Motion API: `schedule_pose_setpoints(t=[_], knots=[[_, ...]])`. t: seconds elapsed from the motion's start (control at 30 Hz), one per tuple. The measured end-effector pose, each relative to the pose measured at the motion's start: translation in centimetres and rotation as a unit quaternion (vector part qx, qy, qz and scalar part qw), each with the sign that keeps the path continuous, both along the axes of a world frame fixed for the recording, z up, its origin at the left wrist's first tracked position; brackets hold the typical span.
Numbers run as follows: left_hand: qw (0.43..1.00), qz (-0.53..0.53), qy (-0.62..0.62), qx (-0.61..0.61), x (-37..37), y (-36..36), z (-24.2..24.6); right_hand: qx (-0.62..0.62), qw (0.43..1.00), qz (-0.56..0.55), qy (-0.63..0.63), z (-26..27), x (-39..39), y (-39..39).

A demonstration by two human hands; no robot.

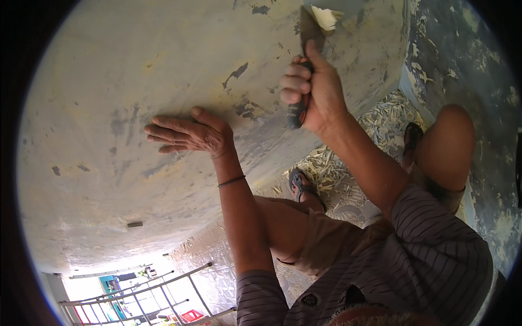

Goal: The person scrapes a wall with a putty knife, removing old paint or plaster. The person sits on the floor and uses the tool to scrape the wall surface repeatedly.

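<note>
My right hand [316,89] is wrapped around the dark handle of a scraper [313,32], its thumb lying along the metal blade. The blade points towards the top of the view, against or close to the wall; which of the two I cannot tell. Beside the blade, a pale curl of scraped coating [326,18] stands out from a bluish-grey patch. My left hand [189,132] rests on the wall [183,77] with its fingers spread, holding nothing. The wall is pale and worn, with dark grey patches.
Pale scrapings [326,167] litter the patterned tile floor [224,244] around my sandalled feet. A second wall [456,69], dark and flaking, meets the first at a corner on the right. At the lower left, a metal ladder [138,291] stands near a bright opening.
</note>
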State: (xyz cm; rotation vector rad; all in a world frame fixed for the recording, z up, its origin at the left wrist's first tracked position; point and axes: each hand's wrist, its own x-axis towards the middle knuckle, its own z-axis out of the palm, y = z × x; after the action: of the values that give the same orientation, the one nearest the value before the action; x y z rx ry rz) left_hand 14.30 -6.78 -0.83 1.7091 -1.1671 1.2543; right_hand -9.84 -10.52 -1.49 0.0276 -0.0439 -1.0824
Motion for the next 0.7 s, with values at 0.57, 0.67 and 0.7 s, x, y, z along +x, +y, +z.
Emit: schedule_pose_setpoints(t=[0.57, 0.67, 0.7], knots=[[1.0, -0.003, 0.024, 0.009, -0.6, 0.6, 0.1, 0.022, 0.999, -0.023, -0.012, 2.6, -1.5, -1.5], [1.0, 0.009, 0.021, -0.003, -0.5, 0.1, 0.0, -0.042, 0.989, 0.119, 0.073, 2.3, -0.4, 3.0], [1.0, 0.012, 0.018, -0.002, -0.5, 0.3, 0.0, -0.035, 0.99, 0.111, 0.075, 2.4, -0.2, 3.3]])
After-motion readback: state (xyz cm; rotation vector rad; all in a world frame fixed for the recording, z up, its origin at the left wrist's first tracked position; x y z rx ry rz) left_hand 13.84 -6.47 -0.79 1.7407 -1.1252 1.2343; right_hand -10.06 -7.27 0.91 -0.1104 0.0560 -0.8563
